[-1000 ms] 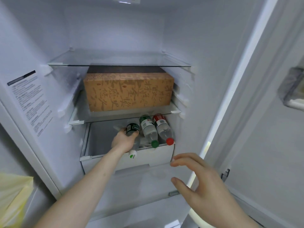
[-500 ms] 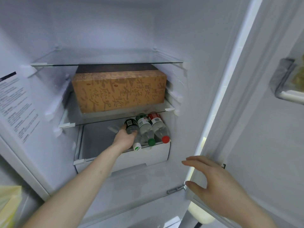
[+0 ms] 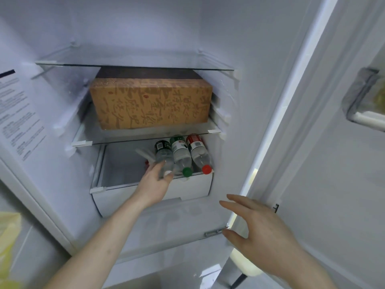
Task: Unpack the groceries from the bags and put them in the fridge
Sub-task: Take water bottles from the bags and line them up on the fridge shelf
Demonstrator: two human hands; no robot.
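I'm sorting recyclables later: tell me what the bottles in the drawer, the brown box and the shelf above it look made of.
Bottles: clear, glossy plastic by the look, see-through bodies with coloured screw caps and printed labels.
Brown box: probably matte cardboard, with sharp folded edges and printed characters.
Shelf: apparently glass, transparent with a greenish front edge and white clips.

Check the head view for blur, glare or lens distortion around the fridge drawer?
Head view: wide-angle bend along the door frame; soft blur on the left hand at the white-capped bottle; lighting even and cool, with faint reflections on the glass shelf, no harsh glare.
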